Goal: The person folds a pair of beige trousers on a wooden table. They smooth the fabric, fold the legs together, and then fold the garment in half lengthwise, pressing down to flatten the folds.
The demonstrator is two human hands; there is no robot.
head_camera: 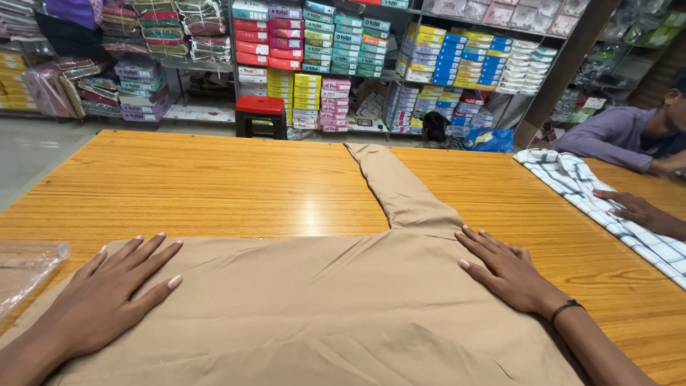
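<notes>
Both palms lie flat, fingers spread, on the tan shirt (pixel 321 307): left hand (pixel 107 293) near its left edge, right hand (pixel 504 268) by the sleeve root (nothing gripped). Beyond the shirt stretches the wooden table (pixel 214 186), a clear plastic bag (pixel 25 268) left, a checked cloth (pixel 607 207) under a co-worker's hand (pixel 632 209) right, stocked shelves (pixel 343 43) farthest.

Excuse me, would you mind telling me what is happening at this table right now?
A person has a tan shirt spread flat on a wooden table, with one sleeve stretched out toward the far edge. The left hand and the right hand both lie palm down on the cloth, fingers spread, one near each side. A clear plastic bag lies at the left edge. To the right, another person's hand rests on a white checked shirt.
</notes>
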